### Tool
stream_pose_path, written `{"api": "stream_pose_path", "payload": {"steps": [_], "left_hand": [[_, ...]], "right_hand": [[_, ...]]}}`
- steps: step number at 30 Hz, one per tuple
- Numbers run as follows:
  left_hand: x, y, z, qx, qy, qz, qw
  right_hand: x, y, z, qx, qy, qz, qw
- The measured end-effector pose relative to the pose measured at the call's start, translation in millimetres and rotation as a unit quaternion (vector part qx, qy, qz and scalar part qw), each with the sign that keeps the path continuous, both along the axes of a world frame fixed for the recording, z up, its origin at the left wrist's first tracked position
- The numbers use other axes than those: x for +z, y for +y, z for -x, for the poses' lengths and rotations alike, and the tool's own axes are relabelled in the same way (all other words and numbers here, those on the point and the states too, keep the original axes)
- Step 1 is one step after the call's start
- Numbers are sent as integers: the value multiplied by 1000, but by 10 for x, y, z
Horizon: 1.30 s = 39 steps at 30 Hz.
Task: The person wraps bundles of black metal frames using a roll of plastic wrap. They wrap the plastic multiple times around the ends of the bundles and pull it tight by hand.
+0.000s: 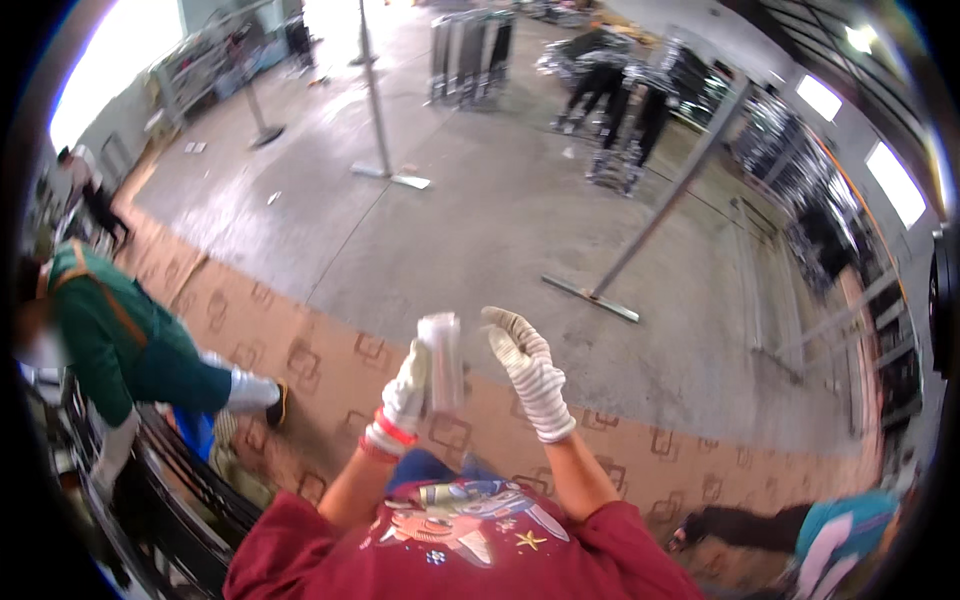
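Note:
My left hand (405, 385), in a white knit glove with red bands at the wrist, holds a clear, pale plastic roll or bundle (443, 362) upright. Motion blurs it, so its exact kind does not show. A short gap to the right of it, my right hand (527, 365) is raised in a white glove. Its fingers are apart and slightly bent toward the plastic, with nothing visible in them. Both hands are in front of my chest, above the patterned brown floor covering (330, 370).
Metal stands (597, 297) rise from the grey concrete floor ahead. Wrapped dark frames (640, 110) are stacked at the far right. A co-worker in green (130, 320) bends over dark metal rails (170, 470) at left. Another person in teal (845, 530) bends at lower right.

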State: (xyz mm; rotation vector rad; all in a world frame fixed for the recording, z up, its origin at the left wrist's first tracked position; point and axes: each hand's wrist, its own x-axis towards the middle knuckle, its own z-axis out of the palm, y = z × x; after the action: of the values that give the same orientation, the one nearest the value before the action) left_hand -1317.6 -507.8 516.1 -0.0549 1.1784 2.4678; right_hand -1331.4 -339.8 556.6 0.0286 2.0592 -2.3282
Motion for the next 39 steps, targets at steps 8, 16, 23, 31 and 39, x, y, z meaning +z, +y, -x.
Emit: {"api": "stream_pose_path", "payload": {"steps": [8,16,23,31,39], "left_hand": [[-358,-650,1756,217,207,203,932],[48,-1561,3295,174,318,441,821],[-44,-2075,4408,196,300,349,866],[-198,-2923,5881,283,267,293,874],[8,-3960,6774,437,171,205,859]], "right_hand": [[-563,-1047,1679,183,-126,240,945],[-355,-1845,3396,210,-158,382,886],[-453,-2437,4653,205,-137,447,860],[-649,-3359,6331,291,-153,465,822],[-590,-4643,7688,452,-182,347,801]]}}
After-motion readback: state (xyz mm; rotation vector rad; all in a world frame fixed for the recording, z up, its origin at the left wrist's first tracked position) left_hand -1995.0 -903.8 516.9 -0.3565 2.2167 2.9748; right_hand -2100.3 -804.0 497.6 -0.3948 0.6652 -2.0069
